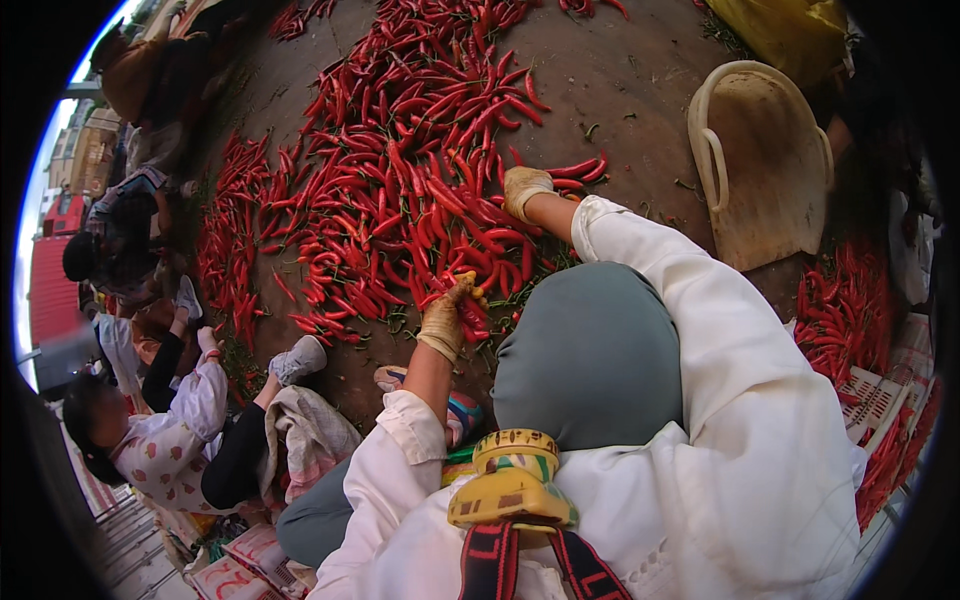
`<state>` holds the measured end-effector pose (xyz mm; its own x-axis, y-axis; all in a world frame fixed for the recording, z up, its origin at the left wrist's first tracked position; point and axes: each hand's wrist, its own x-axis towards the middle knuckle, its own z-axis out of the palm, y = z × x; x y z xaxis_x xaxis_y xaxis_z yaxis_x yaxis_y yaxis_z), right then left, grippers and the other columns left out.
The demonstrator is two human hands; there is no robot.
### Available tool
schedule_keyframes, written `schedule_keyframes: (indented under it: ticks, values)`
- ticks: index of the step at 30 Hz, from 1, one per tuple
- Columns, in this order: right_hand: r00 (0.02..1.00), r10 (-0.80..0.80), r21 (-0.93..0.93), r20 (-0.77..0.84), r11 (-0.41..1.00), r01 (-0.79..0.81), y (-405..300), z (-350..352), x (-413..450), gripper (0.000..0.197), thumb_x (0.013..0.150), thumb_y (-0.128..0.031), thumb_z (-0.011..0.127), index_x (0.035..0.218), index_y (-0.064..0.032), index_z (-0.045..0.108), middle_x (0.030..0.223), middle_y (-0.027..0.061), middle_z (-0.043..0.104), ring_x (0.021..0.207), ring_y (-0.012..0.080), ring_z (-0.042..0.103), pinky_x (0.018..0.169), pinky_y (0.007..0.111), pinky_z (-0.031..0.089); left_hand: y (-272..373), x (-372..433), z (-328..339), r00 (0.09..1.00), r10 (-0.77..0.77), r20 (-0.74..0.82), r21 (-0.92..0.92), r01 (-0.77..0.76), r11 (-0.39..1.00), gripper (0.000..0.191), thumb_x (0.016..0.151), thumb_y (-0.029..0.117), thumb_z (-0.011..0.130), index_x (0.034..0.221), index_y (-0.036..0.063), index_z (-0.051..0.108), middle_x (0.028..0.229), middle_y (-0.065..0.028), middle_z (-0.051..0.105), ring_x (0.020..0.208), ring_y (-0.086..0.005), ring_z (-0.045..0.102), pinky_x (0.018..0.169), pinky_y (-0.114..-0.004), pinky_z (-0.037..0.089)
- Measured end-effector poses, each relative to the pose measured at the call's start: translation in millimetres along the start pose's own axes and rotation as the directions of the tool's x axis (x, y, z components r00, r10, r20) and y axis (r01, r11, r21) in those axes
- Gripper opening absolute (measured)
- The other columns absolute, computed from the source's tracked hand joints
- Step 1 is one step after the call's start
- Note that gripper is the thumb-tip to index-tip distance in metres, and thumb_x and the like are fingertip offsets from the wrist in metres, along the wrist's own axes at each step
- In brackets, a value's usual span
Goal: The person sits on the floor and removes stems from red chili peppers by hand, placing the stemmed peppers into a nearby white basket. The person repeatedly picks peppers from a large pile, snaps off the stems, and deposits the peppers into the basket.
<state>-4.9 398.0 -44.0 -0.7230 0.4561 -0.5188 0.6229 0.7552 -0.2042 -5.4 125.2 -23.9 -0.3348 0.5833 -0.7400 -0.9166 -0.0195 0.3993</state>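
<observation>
A broad heap of red chili peppers (405, 165) with green stems lies on the ground before me. My left hand (448, 311), in a soiled glove, is closed around several red chili peppers (471, 319) at the near edge of the heap. My right hand (527, 191), in a pale worn glove, rests at the heap's right side, knuckles up. Red peppers (581, 171) stick out beyond it to the right; its fingers are turned away, so what it grips is hidden. Loose green stems (397, 321) lie beside the heap near my left hand.
A scoop-shaped plastic basket (761, 165) with handles stands at the right. Beyond my right arm are crates (874, 397) and more red peppers (844, 315). A person (165, 450) sits at the left, near a grey shoe (298, 360); other people are farther back. My raised knee (589, 352) is between my arms.
</observation>
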Motion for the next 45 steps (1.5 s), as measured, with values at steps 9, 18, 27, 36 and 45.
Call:
schedule_keyframes:
  ticks: [9, 18, 27, 36, 45]
  values:
    - [0.925, 0.036, -0.224, -0.379, 0.966, -0.130, 128.3, 0.0, -13.2, 0.030, 0.086, -0.019, 0.061, 0.116, -0.0153, 0.061, 0.125, 0.0093, 0.058, 0.115, 0.0283, 0.056, 0.088, 0.042, 0.047, -5.2, 0.2, 17.0, 0.996, -0.065, 0.055, -0.089, 0.070, 0.994, 0.025, 0.091, 0.009, 0.060, 0.115, 0.0017, 0.060, 0.089, -0.0114, 0.066, 0.081, -0.0237, 0.063, 0.078, -0.038, 0.055]
    - [0.788, -0.343, -0.168, -0.512, 0.939, 0.300, 119.4, 29.5, -44.8, 0.016, 0.084, -0.019, 0.065, 0.099, -0.0134, 0.065, 0.091, 0.0091, 0.068, 0.084, 0.0294, 0.066, 0.075, 0.041, 0.050, -28.5, 43.8, 52.2, 0.994, -0.065, -0.083, -0.145, 0.053, 0.988, 0.021, 0.087, 0.020, 0.072, 0.102, 0.0059, 0.067, 0.080, -0.0075, 0.066, 0.074, -0.0238, 0.064, 0.072, -0.038, 0.055]
    - [0.872, 0.235, 0.260, -0.429, 0.957, -0.130, 144.8, -17.8, -49.9, 0.034, 0.087, -0.039, 0.064, 0.103, -0.0104, 0.069, 0.101, 0.0136, 0.068, 0.094, 0.0302, 0.065, 0.082, 0.042, 0.050, -32.3, 28.5, 34.4, 0.995, -0.065, -0.077, -0.128, 0.055, 0.990, 0.020, 0.088, 0.013, 0.069, 0.105, 0.0052, 0.065, 0.081, -0.0050, 0.065, 0.073, -0.0198, 0.062, 0.071, -0.035, 0.053]
    - [0.915, -0.070, -0.001, -0.397, 0.997, 0.076, 51.2, 3.2, -33.1, 0.040, 0.086, -0.042, 0.063, 0.097, -0.0035, 0.064, 0.094, 0.0175, 0.068, 0.090, 0.0324, 0.067, 0.079, 0.042, 0.051, -12.9, 31.8, 23.7, 0.995, -0.013, -0.095, -0.056, 0.007, 0.998, 0.029, 0.086, 0.024, 0.073, 0.107, 0.0067, 0.065, 0.083, -0.0042, 0.066, 0.076, -0.0210, 0.063, 0.073, -0.037, 0.055]
    - [0.902, -0.432, 0.151, -0.009, 0.891, 0.428, 22.6, 50.7, -148.0, 0.035, 0.086, -0.041, 0.066, 0.089, -0.0062, 0.064, 0.076, 0.0131, 0.066, 0.076, 0.0334, 0.066, 0.068, 0.042, 0.051, -41.0, 20.2, 4.7, 0.994, -0.080, -0.078, -0.079, 0.074, 0.994, 0.018, 0.086, 0.018, 0.071, 0.098, 0.0066, 0.064, 0.088, -0.0081, 0.068, 0.077, -0.0249, 0.065, 0.072, -0.039, 0.056]
